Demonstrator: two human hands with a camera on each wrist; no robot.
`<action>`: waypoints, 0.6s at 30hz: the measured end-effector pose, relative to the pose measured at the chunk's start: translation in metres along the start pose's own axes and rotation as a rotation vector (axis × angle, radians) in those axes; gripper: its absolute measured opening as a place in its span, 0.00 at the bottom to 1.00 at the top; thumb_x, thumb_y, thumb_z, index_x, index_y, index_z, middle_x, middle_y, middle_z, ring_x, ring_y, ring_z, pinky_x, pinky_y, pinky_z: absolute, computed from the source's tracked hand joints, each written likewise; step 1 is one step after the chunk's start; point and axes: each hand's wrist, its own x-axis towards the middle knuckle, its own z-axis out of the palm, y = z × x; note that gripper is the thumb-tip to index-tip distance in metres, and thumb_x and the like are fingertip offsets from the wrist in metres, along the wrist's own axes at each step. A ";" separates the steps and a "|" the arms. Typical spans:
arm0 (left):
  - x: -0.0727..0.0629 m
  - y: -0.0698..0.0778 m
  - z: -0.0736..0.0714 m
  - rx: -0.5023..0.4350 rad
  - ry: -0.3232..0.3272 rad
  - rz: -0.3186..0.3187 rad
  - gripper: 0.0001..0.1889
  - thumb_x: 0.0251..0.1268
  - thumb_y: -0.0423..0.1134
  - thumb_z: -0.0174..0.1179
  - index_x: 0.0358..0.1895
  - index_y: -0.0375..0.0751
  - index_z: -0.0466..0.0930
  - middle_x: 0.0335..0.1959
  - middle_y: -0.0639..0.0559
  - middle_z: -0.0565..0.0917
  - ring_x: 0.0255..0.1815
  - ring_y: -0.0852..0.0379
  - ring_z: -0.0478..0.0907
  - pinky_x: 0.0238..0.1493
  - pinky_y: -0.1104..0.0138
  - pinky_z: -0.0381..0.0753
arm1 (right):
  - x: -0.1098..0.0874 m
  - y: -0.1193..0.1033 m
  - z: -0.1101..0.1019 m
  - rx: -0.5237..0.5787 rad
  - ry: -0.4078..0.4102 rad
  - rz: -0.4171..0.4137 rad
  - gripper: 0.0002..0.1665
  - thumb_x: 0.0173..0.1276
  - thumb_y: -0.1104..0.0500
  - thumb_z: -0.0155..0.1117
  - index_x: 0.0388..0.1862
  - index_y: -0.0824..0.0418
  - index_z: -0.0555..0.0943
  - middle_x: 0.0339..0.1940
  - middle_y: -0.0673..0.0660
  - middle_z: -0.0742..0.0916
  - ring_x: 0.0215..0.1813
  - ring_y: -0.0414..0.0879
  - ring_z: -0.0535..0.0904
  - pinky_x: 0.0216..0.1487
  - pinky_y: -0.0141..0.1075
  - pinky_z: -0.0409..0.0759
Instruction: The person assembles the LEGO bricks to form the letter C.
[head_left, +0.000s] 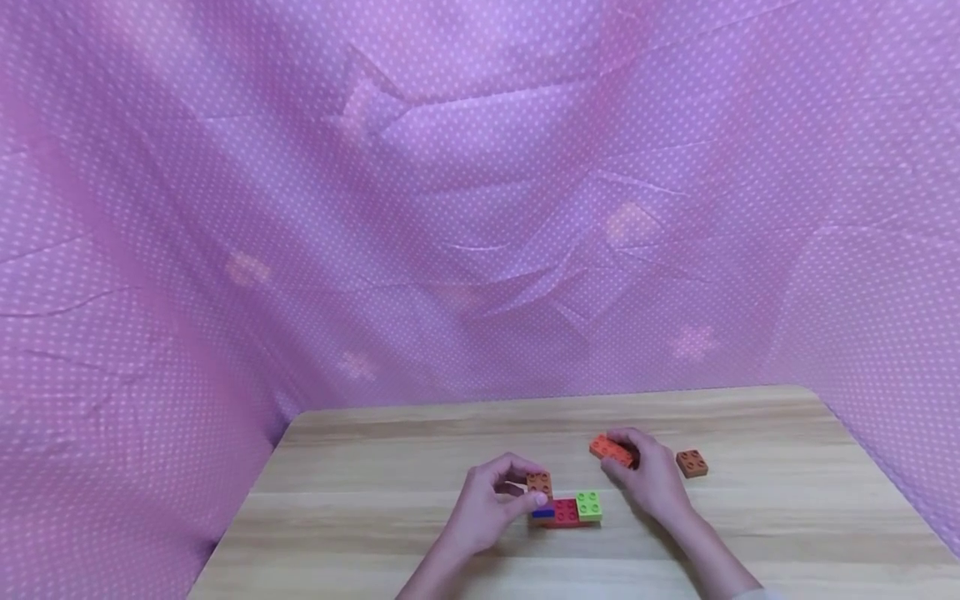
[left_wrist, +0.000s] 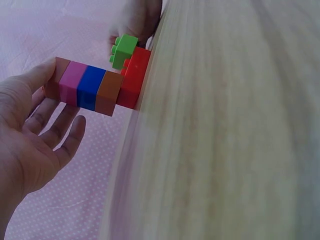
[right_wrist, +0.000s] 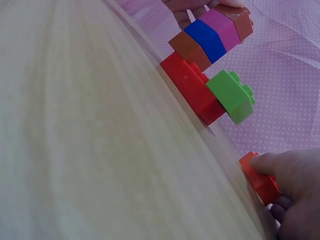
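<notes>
A red brick [head_left: 566, 513] lies on the wooden table with a light green brick [head_left: 588, 505] on its right end. On its left end stands a column: a lower brown brick [left_wrist: 108, 94], a blue brick [left_wrist: 91, 88], a pink brick [left_wrist: 73, 83] and, topmost, another brown brick [head_left: 539, 483]. My left hand [head_left: 483, 506] pinches that top brown brick between thumb and fingers; its other fingers are loosely bent. Farther back to the right, my right hand [head_left: 651, 477] grips an orange brick [head_left: 609, 450] at table level, thumb on its near side. The hand covers its right end.
A loose brown brick [head_left: 692, 463] lies on the table [head_left: 360, 500] just right of my right hand. Pink dotted cloth [head_left: 480, 250] hangs behind the table and along both sides.
</notes>
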 end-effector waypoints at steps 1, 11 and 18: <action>0.000 0.000 0.000 -0.007 0.002 -0.004 0.16 0.62 0.39 0.77 0.52 0.50 0.87 0.45 0.55 0.91 0.45 0.58 0.87 0.51 0.65 0.88 | 0.000 0.000 0.000 -0.006 0.003 -0.005 0.26 0.63 0.63 0.80 0.61 0.63 0.84 0.56 0.62 0.89 0.58 0.59 0.86 0.64 0.58 0.82; -0.004 0.004 0.001 -0.041 0.012 -0.061 0.14 0.61 0.38 0.78 0.46 0.46 0.84 0.47 0.52 0.91 0.43 0.53 0.87 0.48 0.67 0.88 | -0.003 -0.007 -0.005 -0.006 -0.034 -0.056 0.23 0.68 0.63 0.77 0.62 0.60 0.85 0.57 0.61 0.90 0.50 0.56 0.88 0.53 0.49 0.88; -0.004 0.005 0.002 -0.028 0.025 -0.047 0.14 0.59 0.37 0.79 0.44 0.46 0.86 0.46 0.53 0.92 0.44 0.54 0.88 0.49 0.64 0.89 | -0.006 -0.032 -0.017 0.147 -0.108 -0.225 0.24 0.69 0.60 0.76 0.64 0.54 0.85 0.60 0.50 0.90 0.61 0.48 0.85 0.66 0.50 0.82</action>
